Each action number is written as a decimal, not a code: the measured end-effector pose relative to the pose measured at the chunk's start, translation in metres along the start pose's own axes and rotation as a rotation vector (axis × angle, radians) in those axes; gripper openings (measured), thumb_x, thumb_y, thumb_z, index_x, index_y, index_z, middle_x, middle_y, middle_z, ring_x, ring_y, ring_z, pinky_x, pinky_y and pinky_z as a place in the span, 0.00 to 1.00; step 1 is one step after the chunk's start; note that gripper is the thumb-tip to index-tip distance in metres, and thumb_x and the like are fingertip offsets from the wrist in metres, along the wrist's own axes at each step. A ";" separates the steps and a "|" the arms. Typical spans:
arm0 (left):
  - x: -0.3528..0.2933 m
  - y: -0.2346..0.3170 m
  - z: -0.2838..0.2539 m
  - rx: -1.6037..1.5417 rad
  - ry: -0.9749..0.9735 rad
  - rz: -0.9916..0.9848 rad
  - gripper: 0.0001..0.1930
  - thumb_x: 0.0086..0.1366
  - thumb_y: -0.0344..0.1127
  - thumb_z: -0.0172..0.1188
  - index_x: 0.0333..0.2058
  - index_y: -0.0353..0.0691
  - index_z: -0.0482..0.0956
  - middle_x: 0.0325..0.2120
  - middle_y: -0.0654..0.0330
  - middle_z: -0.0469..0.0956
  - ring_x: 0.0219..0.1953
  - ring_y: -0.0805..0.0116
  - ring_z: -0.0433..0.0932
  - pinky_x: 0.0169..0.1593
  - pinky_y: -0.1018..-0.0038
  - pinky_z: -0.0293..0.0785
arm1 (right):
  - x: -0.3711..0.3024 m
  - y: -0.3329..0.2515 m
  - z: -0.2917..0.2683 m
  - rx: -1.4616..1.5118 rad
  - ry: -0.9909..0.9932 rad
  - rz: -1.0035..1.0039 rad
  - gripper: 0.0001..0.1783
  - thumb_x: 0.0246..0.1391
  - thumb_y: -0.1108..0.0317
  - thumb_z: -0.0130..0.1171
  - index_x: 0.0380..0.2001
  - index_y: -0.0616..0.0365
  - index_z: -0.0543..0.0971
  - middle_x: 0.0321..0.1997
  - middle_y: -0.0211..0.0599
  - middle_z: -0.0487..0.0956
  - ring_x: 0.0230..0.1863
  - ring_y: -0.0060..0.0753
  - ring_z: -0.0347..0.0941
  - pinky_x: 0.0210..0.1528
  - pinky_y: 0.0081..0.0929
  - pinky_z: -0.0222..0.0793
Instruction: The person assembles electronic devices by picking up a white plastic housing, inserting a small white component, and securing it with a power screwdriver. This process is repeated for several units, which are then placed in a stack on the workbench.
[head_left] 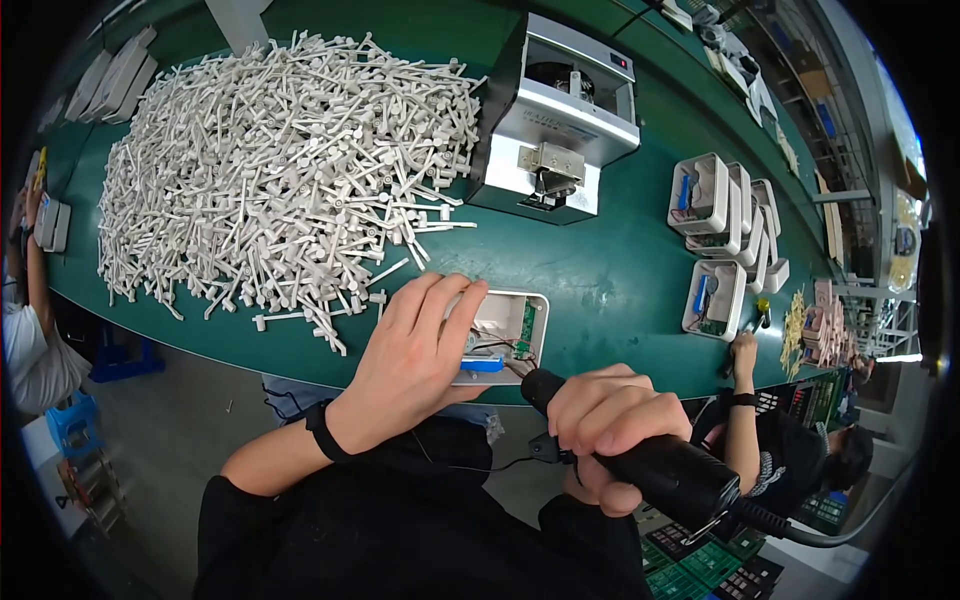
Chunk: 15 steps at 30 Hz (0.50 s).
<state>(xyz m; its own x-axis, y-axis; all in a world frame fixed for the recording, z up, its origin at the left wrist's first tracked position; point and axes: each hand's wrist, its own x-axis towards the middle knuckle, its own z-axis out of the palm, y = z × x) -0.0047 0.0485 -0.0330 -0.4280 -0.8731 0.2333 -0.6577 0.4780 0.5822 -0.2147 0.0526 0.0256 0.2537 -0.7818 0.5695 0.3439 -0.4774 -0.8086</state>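
Observation:
At the front edge of the bench, my left hand (410,350) grips a white plastic housing (541,325), its fingers over the left side. Inside the housing are a green circuit board (527,320), thin wires and a blue part (483,364); my fingers cover the rest. My right hand (618,412) is wrapped round a black corded electric screwdriver (680,482). The screwdriver slants toward the housing's lower right corner, and I cannot make out whether its tip touches. A dark wristband circles my left wrist.
A heap of small white plastic stems (290,170) spreads over the green bench (590,270). Behind the housing stands a grey screw feeder (555,120). Stacked white housings (700,200) stand to the right, near a co-worker's arm (743,400). Another person (40,350) is at far left.

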 end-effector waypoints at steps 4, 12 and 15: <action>0.000 -0.001 -0.002 -0.013 -0.010 -0.008 0.50 0.44 0.42 0.82 0.65 0.31 0.66 0.58 0.48 0.68 0.61 0.44 0.68 0.65 0.55 0.68 | 0.002 0.002 -0.003 0.026 -0.019 0.027 0.28 0.58 0.46 0.74 0.37 0.58 0.72 0.22 0.32 0.76 0.18 0.32 0.75 0.22 0.32 0.75; 0.003 -0.005 0.001 -0.034 -0.029 -0.021 0.51 0.43 0.41 0.82 0.65 0.30 0.67 0.58 0.48 0.69 0.61 0.45 0.68 0.65 0.55 0.69 | 0.000 0.013 0.001 0.002 -0.115 -0.016 0.26 0.59 0.49 0.74 0.36 0.58 0.72 0.22 0.32 0.76 0.17 0.31 0.74 0.21 0.32 0.75; 0.005 -0.006 -0.004 -0.039 -0.030 -0.019 0.51 0.43 0.41 0.82 0.65 0.29 0.67 0.58 0.48 0.69 0.61 0.45 0.68 0.65 0.55 0.69 | 0.001 0.017 0.001 0.023 -0.110 -0.029 0.26 0.60 0.49 0.73 0.37 0.59 0.72 0.23 0.33 0.77 0.17 0.31 0.73 0.21 0.32 0.75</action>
<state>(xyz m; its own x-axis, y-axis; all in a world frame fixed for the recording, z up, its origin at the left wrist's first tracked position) -0.0007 0.0413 -0.0324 -0.4345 -0.8784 0.1988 -0.6416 0.4569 0.6161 -0.2073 0.0441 0.0122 0.3411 -0.7183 0.6064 0.3729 -0.4887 -0.7887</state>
